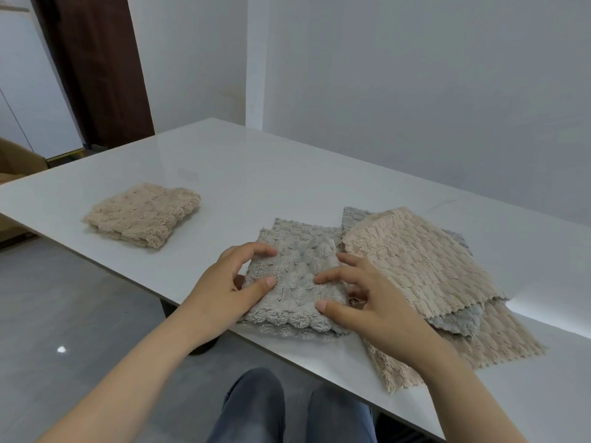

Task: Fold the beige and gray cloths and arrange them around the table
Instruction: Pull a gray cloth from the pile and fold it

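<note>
Now our left hand [238,278] and right hand [361,294] press flat on the gray cloth [294,282], fingers spread; it could puff open if we let go too fast.

Head camera looks down, close over table [224,161].

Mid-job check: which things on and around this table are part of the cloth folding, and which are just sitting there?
Part of the job:
- gray cloth under left hand and right hand
- folded beige cloth
- unfolded pile of beige and gray cloths
- table

Just there:
- brown door
- cardboard box
</note>
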A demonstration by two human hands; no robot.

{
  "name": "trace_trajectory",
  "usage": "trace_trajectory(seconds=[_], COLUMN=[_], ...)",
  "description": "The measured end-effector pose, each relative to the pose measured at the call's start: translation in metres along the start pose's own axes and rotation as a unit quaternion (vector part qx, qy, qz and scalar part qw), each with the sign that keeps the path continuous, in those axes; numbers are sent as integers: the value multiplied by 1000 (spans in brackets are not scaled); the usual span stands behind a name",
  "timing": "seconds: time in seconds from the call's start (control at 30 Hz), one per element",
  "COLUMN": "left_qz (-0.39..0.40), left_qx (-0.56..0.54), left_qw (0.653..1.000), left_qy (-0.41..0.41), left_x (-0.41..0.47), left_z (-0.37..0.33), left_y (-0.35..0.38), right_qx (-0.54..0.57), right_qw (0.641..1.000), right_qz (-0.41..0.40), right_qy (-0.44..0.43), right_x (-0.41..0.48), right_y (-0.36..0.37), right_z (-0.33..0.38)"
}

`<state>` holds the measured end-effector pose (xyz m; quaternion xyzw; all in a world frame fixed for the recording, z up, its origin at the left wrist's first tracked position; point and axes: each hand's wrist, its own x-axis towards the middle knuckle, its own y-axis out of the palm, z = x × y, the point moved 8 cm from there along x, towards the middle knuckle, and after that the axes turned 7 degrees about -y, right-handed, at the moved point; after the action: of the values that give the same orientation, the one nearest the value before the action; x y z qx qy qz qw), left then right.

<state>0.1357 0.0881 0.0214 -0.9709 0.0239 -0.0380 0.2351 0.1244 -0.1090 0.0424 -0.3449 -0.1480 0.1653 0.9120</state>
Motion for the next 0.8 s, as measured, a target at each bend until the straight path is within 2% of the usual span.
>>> trace_trajectory(seconds=[0.2,0.37,0.8], left_qz=[25,66,29], left_qx=[58,85,194], left_qw=[998,994,980], left_qy=[0,-19,26], left_x=[-2,-11,3], left_z=[5,4,-30], left_y=[3,5,-35], right_qx=[-138,-183,-273], right_qw=[988,981,959], right_qz=[62,70,70], right_qy=[8,5,-36], right_x=[0,-1,38], right_y=[10,12,5], right_z=[3,11,59])
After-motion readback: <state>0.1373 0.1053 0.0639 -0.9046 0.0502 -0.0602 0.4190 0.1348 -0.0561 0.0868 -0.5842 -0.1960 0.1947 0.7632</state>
